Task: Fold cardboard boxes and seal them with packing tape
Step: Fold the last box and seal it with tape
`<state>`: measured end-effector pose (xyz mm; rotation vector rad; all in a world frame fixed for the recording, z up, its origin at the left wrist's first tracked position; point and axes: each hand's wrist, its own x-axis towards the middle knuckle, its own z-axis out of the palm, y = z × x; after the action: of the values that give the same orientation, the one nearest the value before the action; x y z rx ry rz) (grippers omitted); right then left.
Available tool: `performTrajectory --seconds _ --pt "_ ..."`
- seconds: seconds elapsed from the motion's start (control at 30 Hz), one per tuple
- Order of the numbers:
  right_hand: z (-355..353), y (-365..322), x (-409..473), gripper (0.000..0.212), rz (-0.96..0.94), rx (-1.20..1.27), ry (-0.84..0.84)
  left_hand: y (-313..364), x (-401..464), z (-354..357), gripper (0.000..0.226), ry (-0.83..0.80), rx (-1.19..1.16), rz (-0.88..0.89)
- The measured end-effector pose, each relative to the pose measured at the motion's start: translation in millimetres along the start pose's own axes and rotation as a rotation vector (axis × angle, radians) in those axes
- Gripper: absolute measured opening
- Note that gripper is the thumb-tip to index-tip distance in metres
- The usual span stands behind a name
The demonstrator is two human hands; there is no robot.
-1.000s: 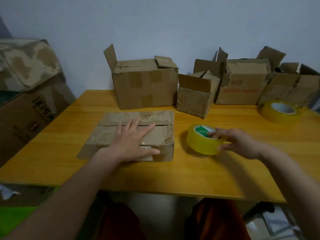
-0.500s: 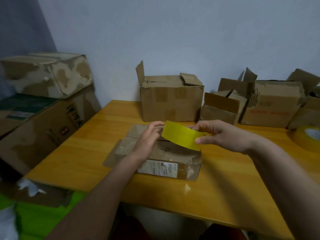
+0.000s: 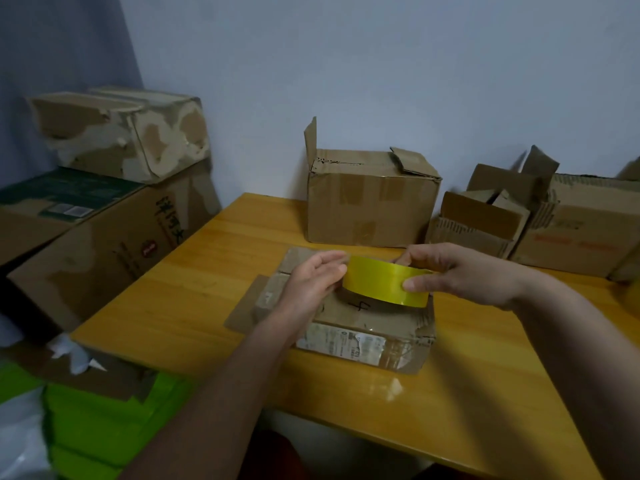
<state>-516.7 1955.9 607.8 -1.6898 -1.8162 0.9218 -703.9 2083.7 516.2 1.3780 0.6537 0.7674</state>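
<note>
Tape roll (image 3: pixel 384 281) was gripped by right hand (image 3: pixel 460 271), left hand (image 3: pixel 313 285) fingers straight against it; flaps of box (image 3: pixel 360 323), left unpressed, judged liable to spring.

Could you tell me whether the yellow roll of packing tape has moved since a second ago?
Yes. The yellow roll of packing tape left the wooden table, moving leftward and up over the flat cardboard box.
</note>
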Motion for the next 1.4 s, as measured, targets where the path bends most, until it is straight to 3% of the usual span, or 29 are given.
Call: performTrajectory --seconds 0.17,0.37,0.63,0.93,1.13,1.27,1.4 --pt "1 2 -1 0.028 0.008 -0.001 -0.012 0 -4 3 0.025 0.079 0.012 0.007" --pt "6 9 -2 0.009 -0.004 -0.142 -0.028 -3 -16 11 0.018 0.237 0.149 0.085" --pt "41 30 -22 0.022 -0.033 -0.168 0.144 -12 -32 13 0.023 0.185 0.201 0.144" --pt "44 34 -22 0.026 -0.065 -0.206 0.127 -1 -29 7 0.02 0.077 0.409 0.076" --pt "51 32 -25 0.031 -0.068 -0.224 0.189 0 -32 15 0.034 0.169 0.469 0.033" --pt "57 32 -25 0.03 -0.072 -0.3 0.197 3 -34 19 0.017 0.217 0.556 0.015" --pt "59 30 -26 0.028 -0.076 -0.334 0.204 6 -42 21 0.012 0.284 0.72 0.122"
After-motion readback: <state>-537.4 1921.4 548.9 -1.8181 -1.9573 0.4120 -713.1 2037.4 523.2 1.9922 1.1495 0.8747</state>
